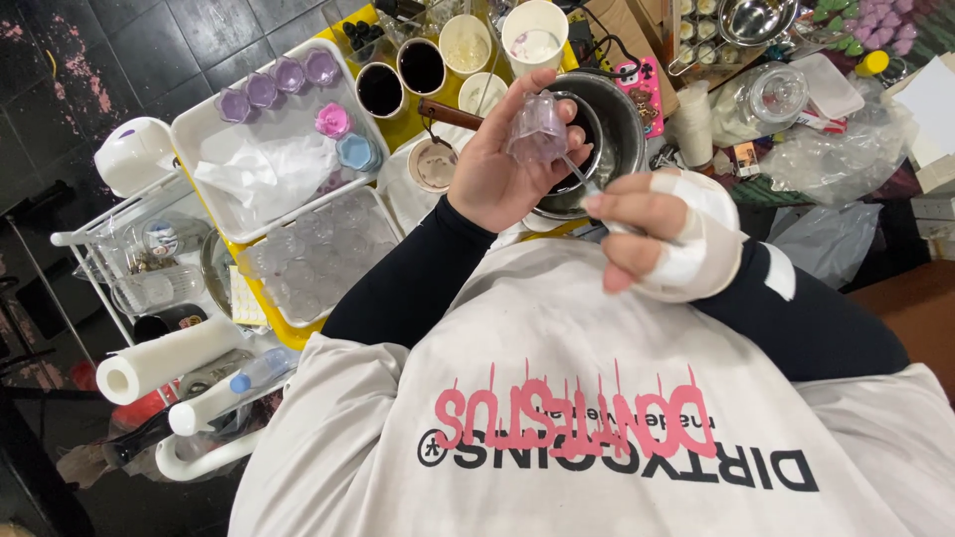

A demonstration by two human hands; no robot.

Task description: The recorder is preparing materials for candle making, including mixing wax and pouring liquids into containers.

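Observation:
My left hand (497, 169) holds a small clear plastic cup (538, 127) with a purplish tint, tipped over a steel pot (612, 119). My right hand (662, 234), wrapped in white bandage across the palm and wrist, pinches a thin metal utensil (580, 177) whose tip reaches into the cup. Both hands are raised close to my chest, above the near edge of the yellow table (403, 127).
A white tray (199, 129) with purple, pink and blue cups sits at left; a second tray (390, 214) of several clear cups lies below it. Paper cups (422, 64) of dark and white liquid stand behind. Paper rolls (164, 360) and a wire rack are at far left; a glass jar (761, 99) and plastic bags right.

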